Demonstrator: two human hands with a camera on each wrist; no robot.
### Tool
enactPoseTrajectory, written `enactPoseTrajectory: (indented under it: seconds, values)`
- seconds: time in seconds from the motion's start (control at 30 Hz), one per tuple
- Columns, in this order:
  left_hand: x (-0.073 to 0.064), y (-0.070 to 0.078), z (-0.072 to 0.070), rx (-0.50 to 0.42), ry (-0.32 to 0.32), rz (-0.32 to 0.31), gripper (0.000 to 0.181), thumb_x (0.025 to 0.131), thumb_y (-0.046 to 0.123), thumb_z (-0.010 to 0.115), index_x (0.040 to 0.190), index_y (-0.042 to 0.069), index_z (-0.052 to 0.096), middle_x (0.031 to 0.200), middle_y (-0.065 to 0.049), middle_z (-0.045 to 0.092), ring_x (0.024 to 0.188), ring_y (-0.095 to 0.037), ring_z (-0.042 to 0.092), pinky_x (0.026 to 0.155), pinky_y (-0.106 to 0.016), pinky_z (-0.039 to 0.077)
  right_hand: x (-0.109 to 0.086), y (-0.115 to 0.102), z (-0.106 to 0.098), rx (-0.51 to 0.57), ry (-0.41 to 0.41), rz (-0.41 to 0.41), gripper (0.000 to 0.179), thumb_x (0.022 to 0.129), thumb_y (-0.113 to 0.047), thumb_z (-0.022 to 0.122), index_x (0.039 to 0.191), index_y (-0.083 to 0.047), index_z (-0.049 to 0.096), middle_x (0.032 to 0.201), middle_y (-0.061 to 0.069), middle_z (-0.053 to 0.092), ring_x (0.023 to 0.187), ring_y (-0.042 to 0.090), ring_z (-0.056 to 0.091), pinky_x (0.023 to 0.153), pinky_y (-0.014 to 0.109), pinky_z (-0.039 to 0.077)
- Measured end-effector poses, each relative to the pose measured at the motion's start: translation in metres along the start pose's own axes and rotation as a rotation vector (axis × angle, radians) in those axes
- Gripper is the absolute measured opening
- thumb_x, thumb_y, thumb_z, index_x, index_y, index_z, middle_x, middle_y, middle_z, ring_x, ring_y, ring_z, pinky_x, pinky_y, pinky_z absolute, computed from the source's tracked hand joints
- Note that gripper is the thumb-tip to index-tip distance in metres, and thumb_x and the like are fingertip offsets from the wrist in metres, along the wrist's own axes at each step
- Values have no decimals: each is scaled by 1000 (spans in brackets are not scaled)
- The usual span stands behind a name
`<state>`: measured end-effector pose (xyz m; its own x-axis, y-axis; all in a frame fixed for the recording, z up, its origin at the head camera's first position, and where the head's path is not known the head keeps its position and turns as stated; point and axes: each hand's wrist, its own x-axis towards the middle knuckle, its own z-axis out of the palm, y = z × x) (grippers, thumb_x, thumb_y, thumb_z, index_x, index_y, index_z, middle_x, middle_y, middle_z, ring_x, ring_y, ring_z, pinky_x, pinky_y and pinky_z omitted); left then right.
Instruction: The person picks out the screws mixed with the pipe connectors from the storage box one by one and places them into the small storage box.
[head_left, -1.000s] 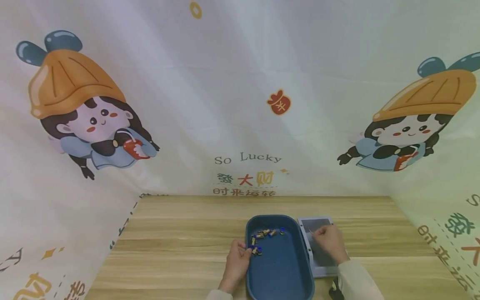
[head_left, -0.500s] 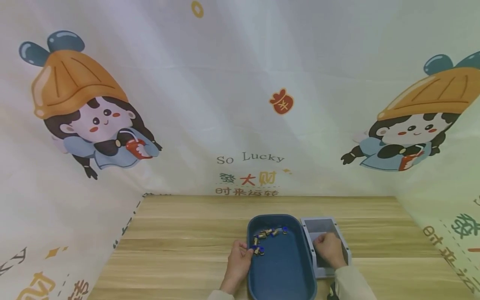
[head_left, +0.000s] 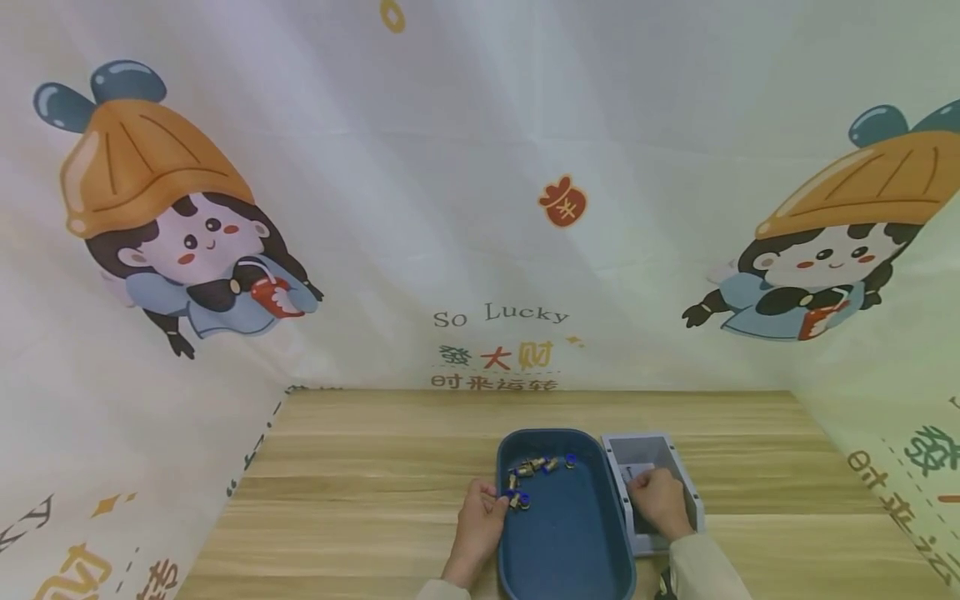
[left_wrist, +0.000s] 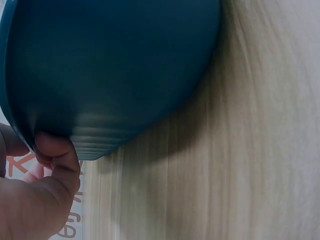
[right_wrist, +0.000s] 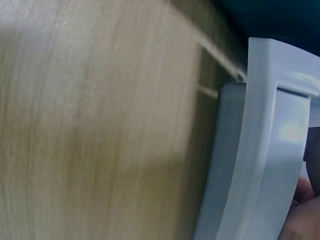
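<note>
My left hand [head_left: 480, 521] holds the left rim of a dark blue oval-cornered tray [head_left: 570, 550]. In the left wrist view its thumb and fingers pinch that rim. Several brass push-in fittings [head_left: 525, 469] with blue collars lie along the tray's far left side, some close to the left fingertips. Inside a grey rectangular box [head_left: 700, 500] to the right of the tray, my right hand [head_left: 660, 500] reaches down with curled fingers. A small thin piece [head_left: 629, 473] shows at its fingertips. The box wall hides most of that hand in the right wrist view.
The box stands right against the tray's right side on a wood-grain table [head_left: 360, 500]. A printed cloth [head_left: 390, 208] closes off the back and both sides. Something black [head_left: 663, 583] lies at the right sleeve.
My right hand has gone from above the grey box, with a thin piece in its fingertips, down into it. The left hand keeps its place on the tray rim.
</note>
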<state>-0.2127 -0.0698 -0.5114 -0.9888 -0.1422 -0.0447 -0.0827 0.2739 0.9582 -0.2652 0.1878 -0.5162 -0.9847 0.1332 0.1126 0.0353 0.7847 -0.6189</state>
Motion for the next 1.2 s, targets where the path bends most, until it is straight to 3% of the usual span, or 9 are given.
enactPoseTrajectory:
  seconds: [0.47, 0.67, 0.8, 1.03, 1.2]
  values:
    - [-1, 1, 2, 1, 1, -10, 14, 91, 8, 55, 99, 3, 45, 72, -2, 46, 64, -15, 45, 57, -28, 37, -2, 2, -4, -15, -16, 7, 10, 71, -7, 61, 66, 0, 66, 64, 10, 65, 59, 22, 58, 56, 37, 47]
    - [-1, 2, 1, -8, 5, 0, 14, 91, 7, 56, 99, 2, 45, 72, -3, 46, 65, -16, 45, 58, -29, 37, 2, 4, -2, 57, 64, -67, 15, 70, -8, 58, 55, -7, 60, 53, 1, 56, 50, 15, 48, 49, 32, 39]
    - [-1, 1, 2, -2, 11, -4, 14, 91, 7, 56, 99, 2, 45, 71, -3, 46, 64, -16, 45, 57, -29, 37, 5, -4, -9, 89, 88, -106, 17, 70, -8, 55, 53, -7, 57, 51, -1, 51, 50, 14, 43, 48, 30, 36]
    - [-2, 0, 2, -9, 27, -9, 14, 90, 7, 56, 98, 3, 46, 71, -3, 46, 63, -16, 45, 57, -29, 37, 10, -26, -25, 58, 27, -96, 12, 75, -5, 59, 73, 3, 68, 66, 10, 65, 58, 17, 55, 54, 32, 45]
    - [-2, -5, 3, -34, 45, 51, 14, 90, 8, 56, 96, 4, 45, 70, -2, 47, 62, -15, 45, 55, -27, 37, 12, -42, -28, 94, 4, -62, 13, 78, -5, 58, 76, 3, 68, 64, 7, 63, 56, 14, 52, 51, 27, 42]
